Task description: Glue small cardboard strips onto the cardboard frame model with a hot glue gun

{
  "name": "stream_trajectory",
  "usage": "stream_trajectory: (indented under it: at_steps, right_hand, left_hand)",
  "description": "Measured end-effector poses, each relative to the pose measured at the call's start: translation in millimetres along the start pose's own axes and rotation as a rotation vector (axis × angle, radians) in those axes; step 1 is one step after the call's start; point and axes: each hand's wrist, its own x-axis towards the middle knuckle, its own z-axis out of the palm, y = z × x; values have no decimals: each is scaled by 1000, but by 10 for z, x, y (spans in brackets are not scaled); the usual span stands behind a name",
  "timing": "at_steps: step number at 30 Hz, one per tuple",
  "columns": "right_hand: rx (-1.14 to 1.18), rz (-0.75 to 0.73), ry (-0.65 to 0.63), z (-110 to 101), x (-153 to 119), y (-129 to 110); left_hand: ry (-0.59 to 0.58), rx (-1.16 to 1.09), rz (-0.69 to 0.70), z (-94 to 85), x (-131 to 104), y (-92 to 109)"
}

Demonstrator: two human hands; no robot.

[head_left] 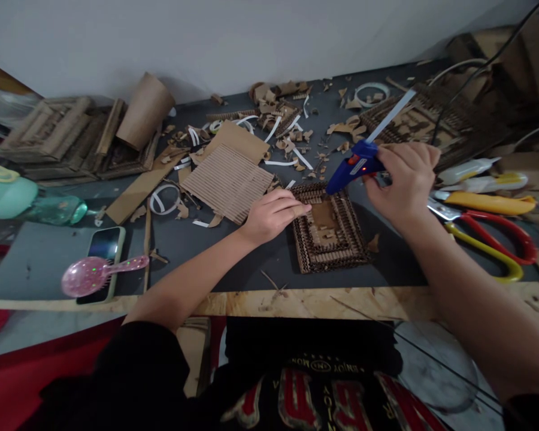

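My right hand (406, 179) is wrapped around a blue hot glue gun (353, 167), with a pale glue stick (391, 115) jutting from its back and a small red light lit. Its tip points down at the far edge of a small rectangular frame (303, 254) built up from corrugated cardboard strips. Over the left side of that frame, my left hand (276, 215) has its fingers pressed together; whatever lies between the fingertips is hidden. Small cardboard bits (327, 232) lie inside the frame.
Corrugated cardboard sheets (231, 179) and scraps cover the table's middle. Red-and-yellow-handled scissors (498, 239), a yellow cutter (491, 202) and glue bottles lie at right. Left are a pink hairbrush (87, 275), a phone (105, 245) and stacked cardboard frames (49, 140). A black cable (485, 66) hangs at right.
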Motion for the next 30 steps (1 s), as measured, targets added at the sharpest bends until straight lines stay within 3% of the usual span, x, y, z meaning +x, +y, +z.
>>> stream_trajectory:
  at_steps: [11,18,25,30]
  right_hand:
    - [-11,-21,47,72,-10,44]
    - [-45,19,-43,-28,-7,-33]
    - [-9,-89,113,46,-44,14]
    - [-41,-69,0,-65,-80,-25]
  left_hand:
    - [-33,-8,-29,8,-45,-8]
    - [-1,8,1,12,0,5]
    - [-24,43,8,3,-3,1]
    - [-50,66,5,10,-22,-14]
